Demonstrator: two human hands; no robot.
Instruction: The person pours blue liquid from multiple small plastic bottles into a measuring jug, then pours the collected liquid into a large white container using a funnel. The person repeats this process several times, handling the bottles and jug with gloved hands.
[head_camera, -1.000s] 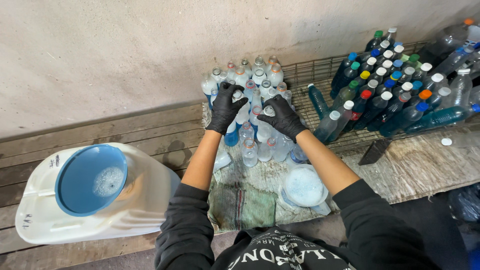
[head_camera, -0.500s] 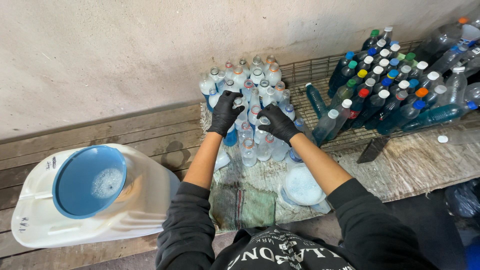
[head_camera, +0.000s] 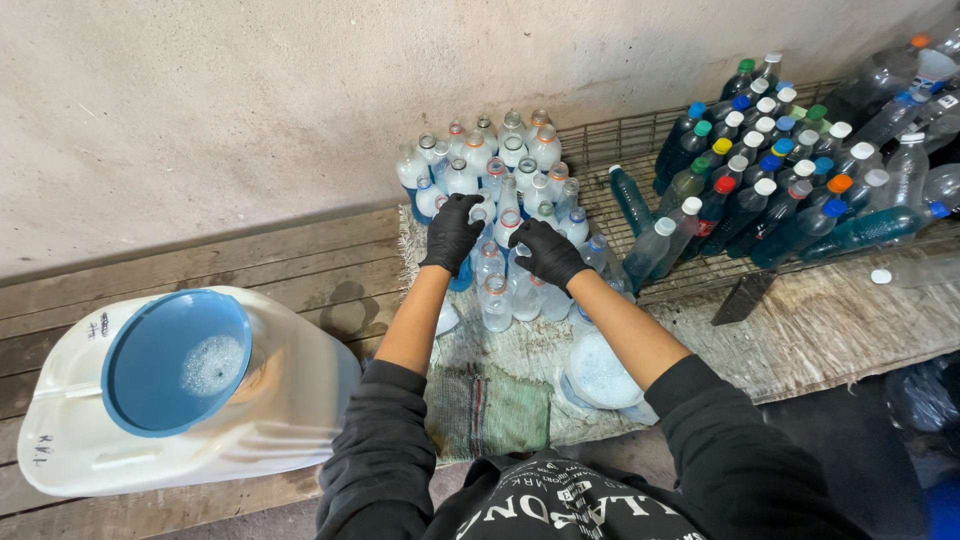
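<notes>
Sorting the clear bottles at frame centre.
I'm closing my left hand (head_camera: 452, 232) and right hand (head_camera: 546, 252) on clear bottles (head_camera: 497, 200); capped dark bottles (head_camera: 745, 185) are standing finished upper right, many clear ones uncapped.

Makeshift bottle-filling workshop: bare plaster wall (head_camera: 250, 110), plank bench (head_camera: 250, 270), wire rack (head_camera: 640, 135), crowded capped bottles (head_camera: 760, 190).

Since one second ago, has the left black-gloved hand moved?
Yes. The left black-gloved hand has drawn back from the rear clear uncapped plastic bottles, toward the person.
</notes>
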